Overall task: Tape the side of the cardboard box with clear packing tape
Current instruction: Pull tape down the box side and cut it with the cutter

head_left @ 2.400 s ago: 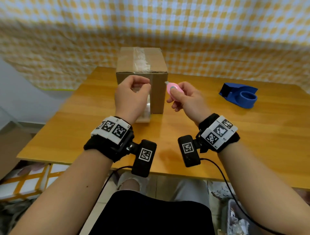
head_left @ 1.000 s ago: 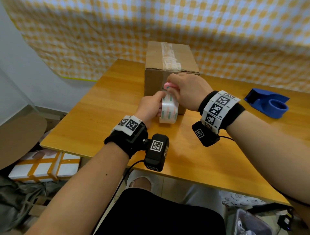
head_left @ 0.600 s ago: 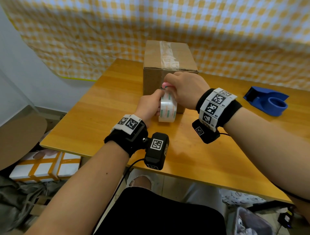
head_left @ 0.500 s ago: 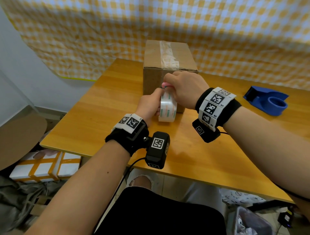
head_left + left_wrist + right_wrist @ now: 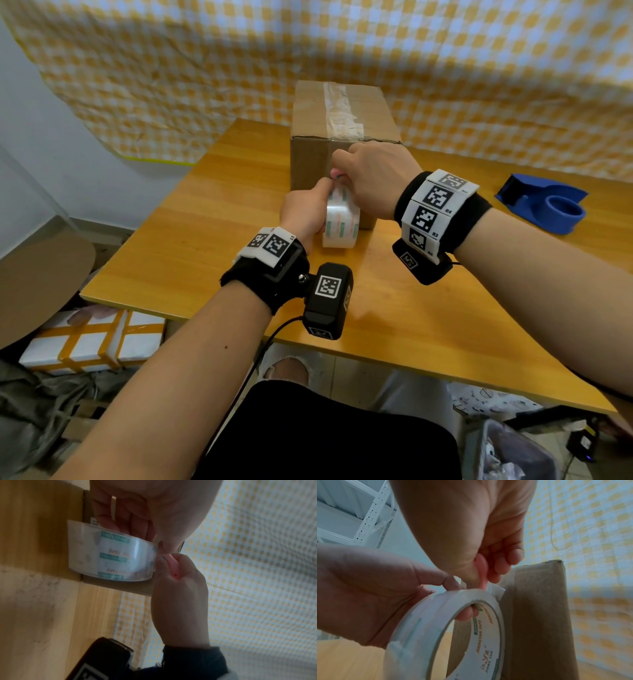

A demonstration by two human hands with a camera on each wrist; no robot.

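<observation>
A brown cardboard box (image 5: 310, 161) stands upright on the wooden table (image 5: 191, 246), with clear tape along its top seam. My left hand (image 5: 303, 214) grips a roll of clear packing tape (image 5: 340, 222) held on edge against the box's near side, fingers through the core (image 5: 465, 614). My right hand (image 5: 371, 174) hangs just above the roll and pinches a small pink cutter (image 5: 173, 566) whose tip meets the tape strip (image 5: 496, 589) between roll and box. In the right wrist view, the roll (image 5: 447, 635) fills the foreground beside the box (image 5: 539, 615).
A blue tape dispenser (image 5: 544, 205) lies on the table at the far right. Yellow checked cloth (image 5: 445, 68) hangs behind the table. Taped white boxes (image 5: 92, 342) sit on the floor at the left, below the table's edge.
Earlier the left hand pinched tape at the box and the right held the cutter apart. Now the left hand holds the roll against the box, and the right hand has brought the cutter down onto it.
</observation>
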